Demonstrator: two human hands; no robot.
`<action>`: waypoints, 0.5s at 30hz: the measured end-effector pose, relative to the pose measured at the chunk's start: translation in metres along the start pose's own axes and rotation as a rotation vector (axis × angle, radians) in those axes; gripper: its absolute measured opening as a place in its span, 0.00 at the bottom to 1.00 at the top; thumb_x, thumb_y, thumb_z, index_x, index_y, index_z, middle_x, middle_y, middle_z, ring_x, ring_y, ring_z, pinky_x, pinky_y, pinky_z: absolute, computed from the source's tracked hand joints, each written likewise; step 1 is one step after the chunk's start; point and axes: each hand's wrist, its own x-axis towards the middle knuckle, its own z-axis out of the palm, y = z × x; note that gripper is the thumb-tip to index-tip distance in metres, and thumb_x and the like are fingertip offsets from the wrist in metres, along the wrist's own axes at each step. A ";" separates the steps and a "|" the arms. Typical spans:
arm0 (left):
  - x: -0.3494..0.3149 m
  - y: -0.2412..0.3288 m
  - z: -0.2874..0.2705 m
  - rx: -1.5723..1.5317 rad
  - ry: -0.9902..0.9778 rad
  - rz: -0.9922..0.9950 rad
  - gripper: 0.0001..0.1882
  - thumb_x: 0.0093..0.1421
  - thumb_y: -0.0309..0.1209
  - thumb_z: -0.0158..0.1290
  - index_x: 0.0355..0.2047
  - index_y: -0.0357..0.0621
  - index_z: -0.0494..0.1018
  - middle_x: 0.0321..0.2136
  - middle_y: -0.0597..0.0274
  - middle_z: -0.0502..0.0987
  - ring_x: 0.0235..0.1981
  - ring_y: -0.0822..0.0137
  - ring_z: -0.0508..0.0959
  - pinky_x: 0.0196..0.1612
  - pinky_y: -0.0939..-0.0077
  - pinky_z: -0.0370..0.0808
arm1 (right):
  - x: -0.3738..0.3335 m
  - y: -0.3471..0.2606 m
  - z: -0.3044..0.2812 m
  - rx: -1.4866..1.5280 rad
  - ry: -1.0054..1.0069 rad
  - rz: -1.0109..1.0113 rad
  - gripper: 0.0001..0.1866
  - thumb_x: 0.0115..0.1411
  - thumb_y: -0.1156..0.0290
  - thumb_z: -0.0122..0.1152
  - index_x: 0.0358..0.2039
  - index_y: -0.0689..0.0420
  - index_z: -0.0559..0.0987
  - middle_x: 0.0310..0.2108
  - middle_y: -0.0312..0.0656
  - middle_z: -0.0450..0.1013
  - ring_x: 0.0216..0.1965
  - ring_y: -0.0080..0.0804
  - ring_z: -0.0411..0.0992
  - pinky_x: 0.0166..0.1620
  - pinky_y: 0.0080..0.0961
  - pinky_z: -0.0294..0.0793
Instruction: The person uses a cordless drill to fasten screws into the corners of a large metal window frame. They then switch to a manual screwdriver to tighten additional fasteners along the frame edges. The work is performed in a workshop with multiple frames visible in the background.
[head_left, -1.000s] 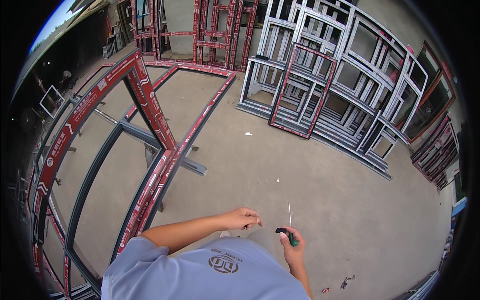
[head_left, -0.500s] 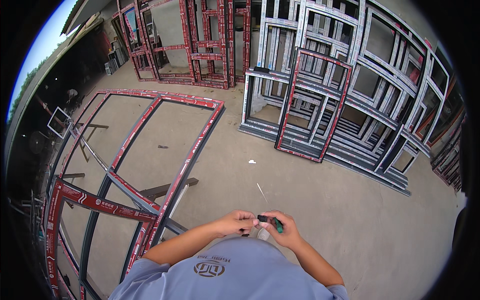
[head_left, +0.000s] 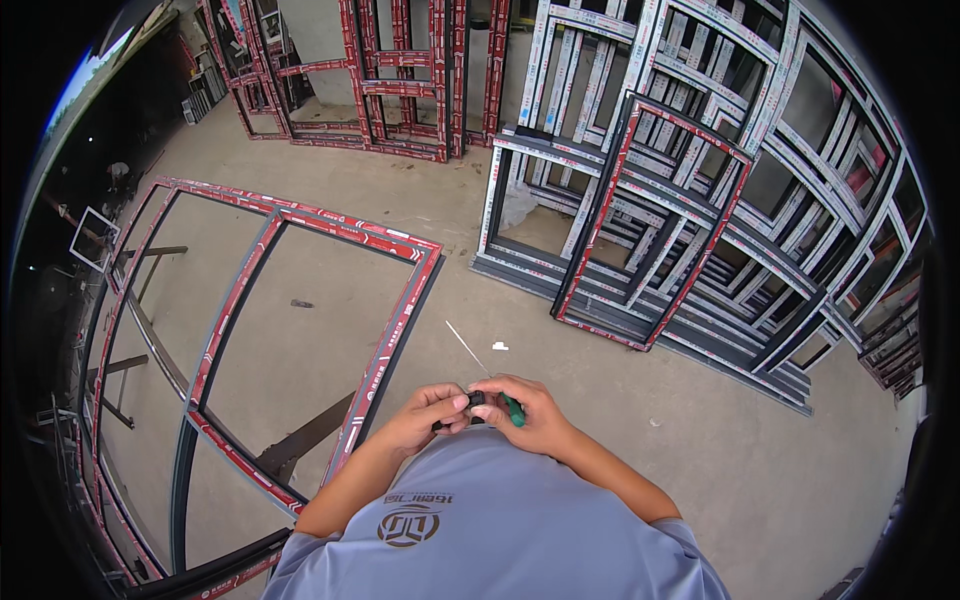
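Note:
In front of my shirt, both hands are close together. My left hand (head_left: 430,412) is closed, its thumb and fingers pinching a small black part (head_left: 475,398) whose exact kind I cannot make out. A second dark bit shows under the left fingers. My right hand (head_left: 528,412) has its fingertips on the same black part. Tucked in that hand is a screwdriver with a green handle (head_left: 514,410). Its long thin shaft (head_left: 466,347) points forward and left, away from the black part.
At my left, a large red-wrapped window frame (head_left: 378,375) lies raised on dark supports (head_left: 315,435). White-wrapped frames (head_left: 575,165) lean in a stack at the right, with a red-edged frame (head_left: 660,215) before them. More red frames (head_left: 400,88) stand behind. A white scrap (head_left: 500,346) lies on the floor.
My view has shifted, and the left window frame shows differently. Both hands have come closer together around the black part. The screwdriver's shaft has swung to point further left.

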 end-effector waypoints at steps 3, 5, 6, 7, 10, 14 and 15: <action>0.037 0.045 -0.023 0.025 -0.004 0.003 0.13 0.71 0.39 0.56 0.34 0.43 0.74 0.26 0.67 0.73 0.27 0.76 0.70 0.28 0.80 0.61 | 0.053 0.019 -0.018 0.020 -0.007 0.033 0.16 0.63 0.74 0.69 0.52 0.56 0.81 0.35 0.41 0.78 0.30 0.30 0.73 0.34 0.26 0.73; 0.058 0.071 -0.037 0.044 0.016 -0.001 0.12 0.70 0.37 0.56 0.33 0.42 0.74 0.27 0.66 0.74 0.28 0.76 0.71 0.29 0.80 0.62 | 0.085 0.033 -0.028 0.054 -0.025 0.044 0.17 0.63 0.74 0.69 0.52 0.56 0.81 0.34 0.40 0.78 0.30 0.30 0.72 0.34 0.26 0.72; 0.069 0.082 -0.044 0.063 0.035 -0.009 0.12 0.70 0.37 0.56 0.33 0.42 0.74 0.27 0.66 0.74 0.28 0.76 0.71 0.29 0.80 0.62 | 0.100 0.042 -0.032 0.080 -0.042 0.050 0.17 0.63 0.75 0.69 0.52 0.56 0.81 0.33 0.40 0.77 0.30 0.29 0.72 0.34 0.26 0.72; 0.080 0.092 -0.052 0.080 0.057 -0.016 0.12 0.70 0.37 0.56 0.33 0.42 0.74 0.27 0.65 0.75 0.28 0.76 0.71 0.29 0.80 0.62 | 0.116 0.052 -0.036 0.101 -0.063 0.054 0.17 0.63 0.75 0.69 0.52 0.56 0.81 0.32 0.39 0.76 0.30 0.29 0.72 0.34 0.26 0.72; 0.111 0.116 -0.071 0.086 0.185 -0.019 0.12 0.69 0.36 0.57 0.33 0.41 0.74 0.26 0.65 0.75 0.28 0.76 0.71 0.30 0.80 0.63 | 0.169 0.088 -0.053 0.212 -0.102 0.048 0.17 0.63 0.75 0.69 0.52 0.56 0.81 0.30 0.38 0.75 0.30 0.29 0.72 0.34 0.27 0.72; 0.169 0.142 -0.084 -0.025 0.370 0.028 0.13 0.69 0.37 0.57 0.32 0.41 0.74 0.23 0.67 0.71 0.27 0.73 0.71 0.30 0.79 0.61 | 0.251 0.143 -0.089 0.242 -0.241 0.008 0.16 0.63 0.73 0.69 0.52 0.56 0.81 0.35 0.42 0.79 0.31 0.35 0.74 0.36 0.30 0.74; 0.186 0.147 -0.088 -0.052 0.413 0.049 0.13 0.69 0.37 0.58 0.31 0.41 0.74 0.22 0.68 0.69 0.27 0.72 0.70 0.30 0.78 0.61 | 0.271 0.160 -0.096 0.286 -0.284 0.016 0.16 0.64 0.72 0.68 0.51 0.56 0.81 0.37 0.43 0.80 0.32 0.36 0.75 0.37 0.31 0.75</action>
